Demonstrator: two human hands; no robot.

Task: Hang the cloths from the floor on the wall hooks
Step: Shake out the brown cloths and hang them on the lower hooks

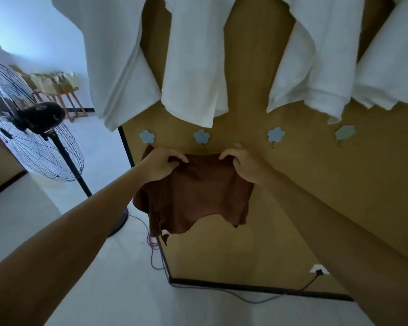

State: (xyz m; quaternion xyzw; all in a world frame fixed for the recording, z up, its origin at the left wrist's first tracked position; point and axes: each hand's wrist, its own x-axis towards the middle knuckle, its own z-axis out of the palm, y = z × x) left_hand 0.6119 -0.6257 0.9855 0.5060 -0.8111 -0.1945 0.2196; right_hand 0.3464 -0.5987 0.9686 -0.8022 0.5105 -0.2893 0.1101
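On my feed both hands are clamped on the one brown cloth (pixel 198 194): the left hand (pixel 161 164) has its fingers curled over the top edge near the left corner, and the right hand (pixel 245 164) pinches the same edge near the right corner, so the cloth hangs spread between them. It is off the floor (pixel 92 290), held flat against the wooden wall panel (pixel 257 243). Its top edge sags just below the second flower hook (pixel 201 136). Its upper left corner reaches up under the first flower hook (pixel 147 136), though I cannot tell whether it is caught there. The third flower hook (pixel 276 134) is bare, up and to the right of the right hand, and two more hooks (pixel 344 132) run off to the right. Above the row hang several white cloths (pixel 193 67), their lower hems ending just over the hooks. To the left stands a black pedestal fan (pixel 33 137), with cables (pixel 154 250) trailing on the floor by the panel's corner. Low on the panel I see a wall socket (pixel 319 269) with a plug in it.
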